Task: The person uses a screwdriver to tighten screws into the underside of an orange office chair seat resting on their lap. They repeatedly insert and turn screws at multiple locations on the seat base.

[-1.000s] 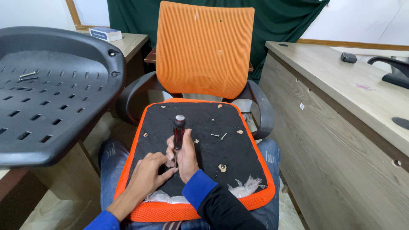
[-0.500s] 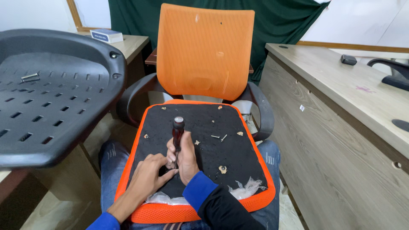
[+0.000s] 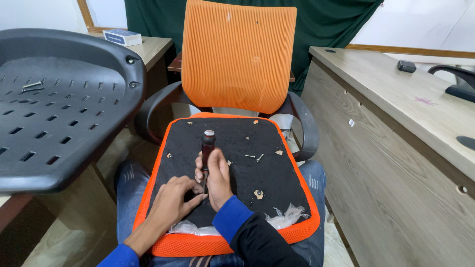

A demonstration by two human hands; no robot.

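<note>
Two hands are working on an upturned orange chair seat.

From the head camera, the right hand [image 3: 217, 178] is gripping a dark screwdriver [image 3: 207, 148] standing upright on the seat's black underside [image 3: 257, 143], which is lying across the person's lap. The left hand [image 3: 173, 200] is resting by its tip, fingers curled, holding nothing. The screwdriver looks stiff and light; the fat handle seems the best grip. Loose screws [image 3: 254, 156] are lying nearby.
</note>
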